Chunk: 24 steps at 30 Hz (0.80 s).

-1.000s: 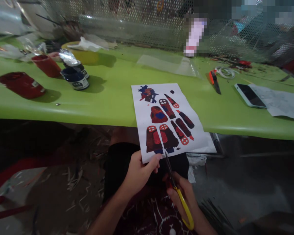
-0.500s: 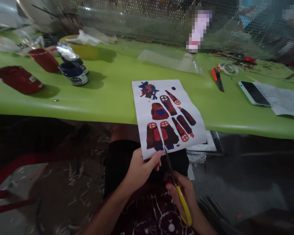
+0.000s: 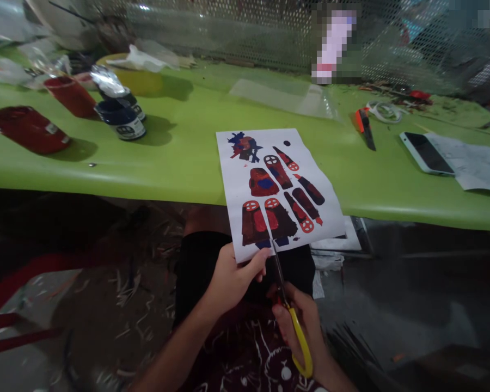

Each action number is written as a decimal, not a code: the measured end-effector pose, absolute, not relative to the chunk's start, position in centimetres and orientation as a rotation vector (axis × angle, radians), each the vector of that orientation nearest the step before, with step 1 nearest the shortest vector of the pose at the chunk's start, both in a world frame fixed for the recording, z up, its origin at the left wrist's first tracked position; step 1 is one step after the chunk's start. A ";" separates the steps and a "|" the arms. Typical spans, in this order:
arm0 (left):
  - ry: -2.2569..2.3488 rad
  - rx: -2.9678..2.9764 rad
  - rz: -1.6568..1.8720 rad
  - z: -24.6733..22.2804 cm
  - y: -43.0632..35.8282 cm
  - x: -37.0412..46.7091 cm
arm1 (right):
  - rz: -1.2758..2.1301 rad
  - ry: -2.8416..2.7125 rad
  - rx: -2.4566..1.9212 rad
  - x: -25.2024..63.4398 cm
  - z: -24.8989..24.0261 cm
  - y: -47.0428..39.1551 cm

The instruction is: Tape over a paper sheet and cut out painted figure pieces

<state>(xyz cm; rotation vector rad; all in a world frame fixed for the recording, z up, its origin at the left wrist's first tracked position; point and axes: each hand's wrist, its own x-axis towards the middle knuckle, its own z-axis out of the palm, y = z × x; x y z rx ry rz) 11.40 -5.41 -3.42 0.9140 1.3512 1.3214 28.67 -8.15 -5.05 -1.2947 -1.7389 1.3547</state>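
The left hand (image 3: 237,275) is clamped on the bottom edge of a painted sheet of paper (image 3: 281,196), thumb on top. The sheet juts out over the near edge of the green table (image 3: 179,163). The right hand (image 3: 304,318) is closed around the yellow handle of the scissors (image 3: 297,332), their blades at the sheet's bottom edge, just beside the left thumb. A phone (image 3: 427,153) lies toward the surface's right end, a red pot (image 3: 26,129) toward its left.
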 end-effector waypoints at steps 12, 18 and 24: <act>1.365 0.891 1.323 -3.4 -5.4 10.5 | 1.456 -1.718 -1.353 28.0 -5.7 -7.8; 1.333 0.868 1.334 -3.6 -5.2 10.6 | 1.362 -1.761 -1.326 28.0 -5.4 -7.4; 1.274 0.862 1.392 -4.0 -5.3 9.2 | 1.372 -1.785 -1.322 28.0 -5.3 -7.3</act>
